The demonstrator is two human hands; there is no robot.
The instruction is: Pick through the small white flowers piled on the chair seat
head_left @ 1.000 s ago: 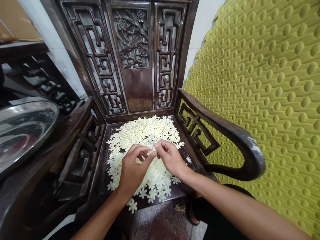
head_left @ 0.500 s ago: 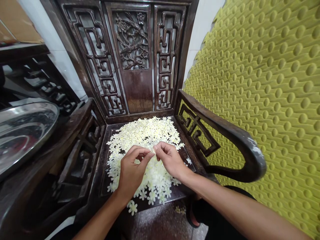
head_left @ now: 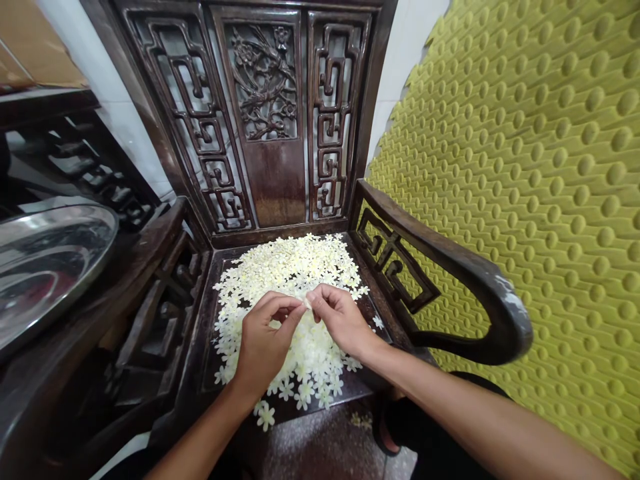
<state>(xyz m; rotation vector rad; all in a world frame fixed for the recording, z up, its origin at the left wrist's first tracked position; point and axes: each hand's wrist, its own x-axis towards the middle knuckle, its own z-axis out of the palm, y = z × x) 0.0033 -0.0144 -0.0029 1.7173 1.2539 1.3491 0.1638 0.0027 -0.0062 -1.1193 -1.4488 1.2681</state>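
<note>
Over the dark wooden chair seat (head_left: 369, 385), my left hand (head_left: 265, 337) and my right hand (head_left: 341, 317) meet fingertip to fingertip. Each is closed in a pinch on a small pale piece between them, apparently a white flower (head_left: 307, 304); the fingers cover most of it. Beneath and around both hands spreads a thick layer of small white five-petalled flowers (head_left: 295, 260) with pale yellow centres. One flower (head_left: 265, 416) hangs at the seat's front edge, and another (head_left: 378, 322) lies apart on the right.
A carved chair back (head_left: 280, 173) rises behind the flowers. The right armrest (head_left: 450, 260) curves beside my right forearm, against a yellow-green bumpy sheet (head_left: 550, 200). On the left armrest side sits a shiny metal tray (head_left: 100, 260). Several flowers (head_left: 361, 420) lie on the floor.
My left thumb and index fingertips have shifted very slightly at the pinch. Otherwise both hands, the flowers and the chair stay as they were.
</note>
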